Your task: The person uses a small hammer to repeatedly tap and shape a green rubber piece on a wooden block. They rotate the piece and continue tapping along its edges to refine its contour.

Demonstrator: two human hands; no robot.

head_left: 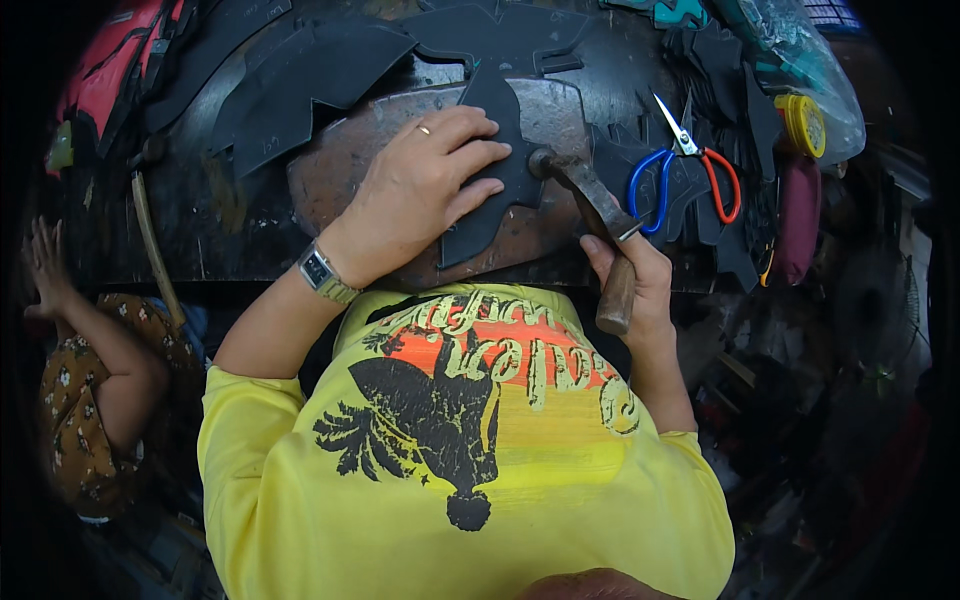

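A black cut piece of leather-like sheet (505, 105) lies on a worn brown slab (335, 190) in front of me. My left hand (415, 185) rests on this piece with its fingers stretched out and a little apart, pressing it flat. My right hand (648, 275) is closed around the wooden handle of a hammer (598, 205). The hammer's round face meets or hovers just over the piece's right part, beside my left fingertips; I cannot tell if it touches.
Scissors (685, 145) with blue and red handles lie partly open on black pieces at right. More black pieces (310, 80) spread at the far left. A yellow round container (800, 125) and clear plastic bag (800, 50) sit far right. Another person's hand (48, 270) shows at left.
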